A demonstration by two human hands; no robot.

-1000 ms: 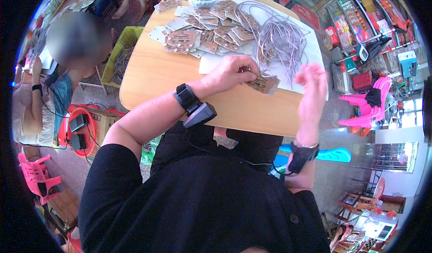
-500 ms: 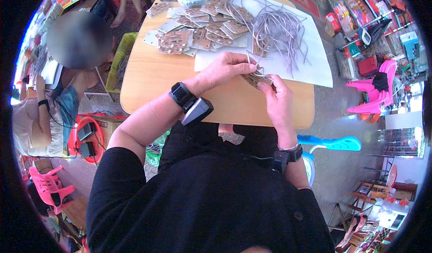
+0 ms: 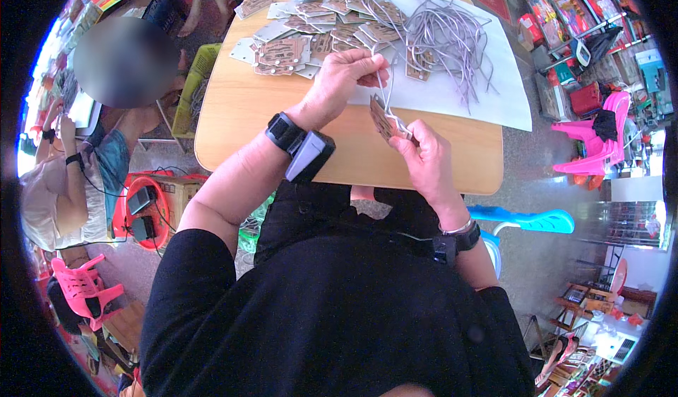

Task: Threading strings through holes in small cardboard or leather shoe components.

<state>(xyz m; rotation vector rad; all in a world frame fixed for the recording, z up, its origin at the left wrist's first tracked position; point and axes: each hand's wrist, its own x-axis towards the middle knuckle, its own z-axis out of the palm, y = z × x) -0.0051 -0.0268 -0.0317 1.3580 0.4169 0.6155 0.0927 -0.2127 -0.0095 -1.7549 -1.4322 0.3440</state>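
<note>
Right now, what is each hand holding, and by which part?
Left hand: the cord, above the board. Right hand: the board, by its near end.

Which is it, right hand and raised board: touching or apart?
Touching: the head view shows the right hand gripping the board by its near end.

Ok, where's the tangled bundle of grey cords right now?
In the head view, the tangled grey cords lie mostly on the flat white sheet, right of the pile of squarish brown boards and beyond the right hand.
</note>
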